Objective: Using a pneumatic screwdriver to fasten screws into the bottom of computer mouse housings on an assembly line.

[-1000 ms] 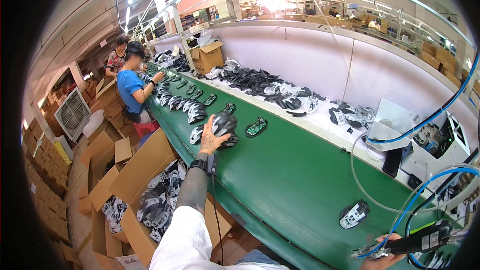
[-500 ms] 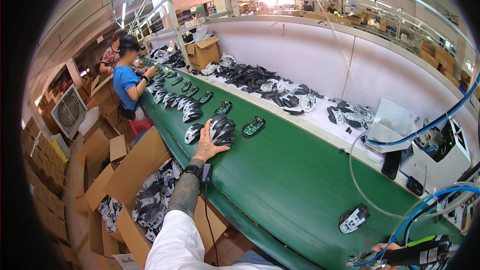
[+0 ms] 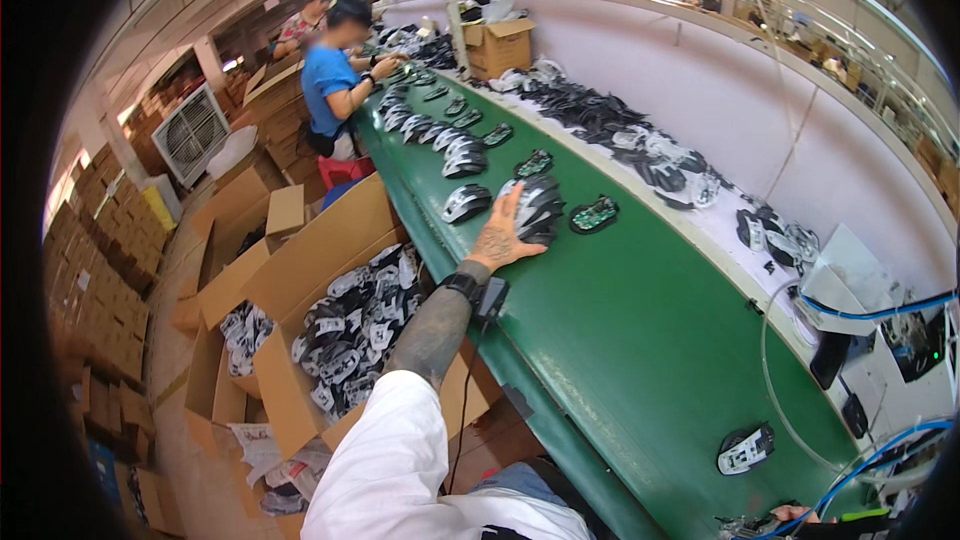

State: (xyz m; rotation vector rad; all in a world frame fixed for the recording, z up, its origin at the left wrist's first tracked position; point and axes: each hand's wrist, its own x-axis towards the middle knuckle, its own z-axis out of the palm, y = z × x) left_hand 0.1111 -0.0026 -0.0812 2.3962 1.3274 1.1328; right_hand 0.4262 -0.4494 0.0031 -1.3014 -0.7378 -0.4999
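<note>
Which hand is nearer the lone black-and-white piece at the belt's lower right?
Right. The right hand is just below the piece in view; the left hand is well up the green belt.

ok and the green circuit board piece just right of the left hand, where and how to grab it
Probably best to pinch the black rim across its long sides, coming from above and the right: the circuit board piece lies flat, green side up, while the left hand and dark ridged shells sit to its left.
</note>
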